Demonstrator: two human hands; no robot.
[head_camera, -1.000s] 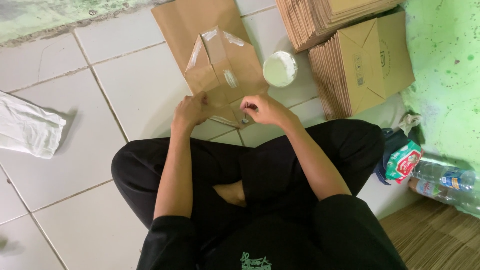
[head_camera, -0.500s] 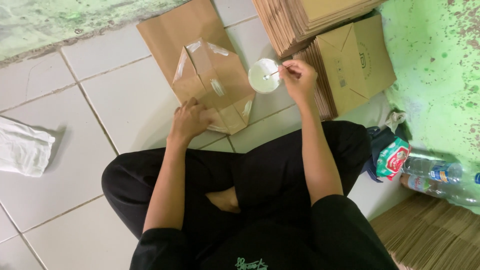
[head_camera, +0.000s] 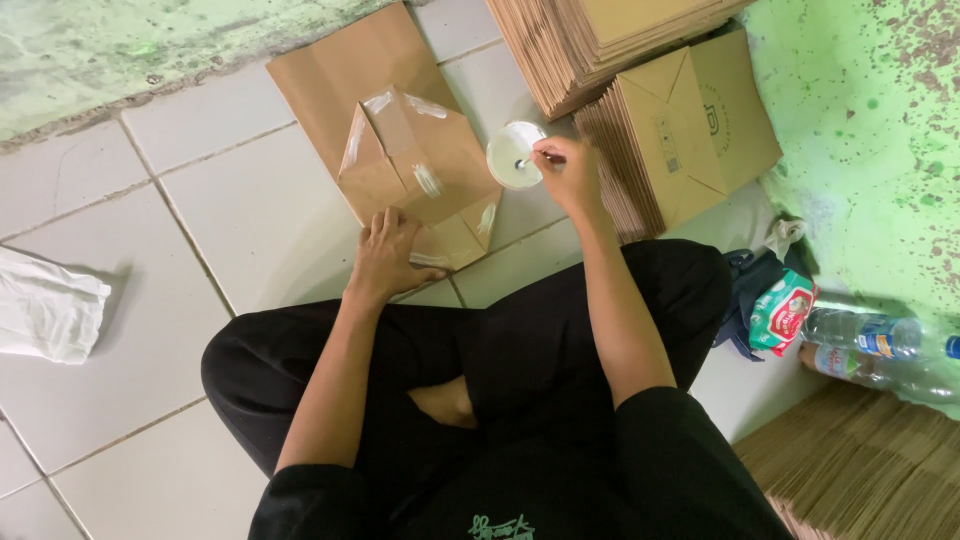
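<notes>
I sit cross-legged on a white tiled floor. A brown paper bag (head_camera: 400, 160) lies flat in front of me, its bottom flaps folded open and streaked with white glue. My left hand (head_camera: 385, 255) presses flat on the bag's near edge. My right hand (head_camera: 565, 170) holds a thin stick or brush whose tip dips into a small round white glue pot (head_camera: 510, 155) just right of the bag.
Stacks of flat brown paper bags (head_camera: 690, 130) stand at the right and behind the pot. A white cloth (head_camera: 45, 305) lies at the far left. Plastic bottles (head_camera: 880, 345) and a red-green packet (head_camera: 782, 312) rest by the green wall. More brown sheets (head_camera: 860, 470) lie lower right.
My right hand has left the bag's flap and reached right to the glue pot, dipping the stick in it. My left hand has stayed on the bag's near edge.
</notes>
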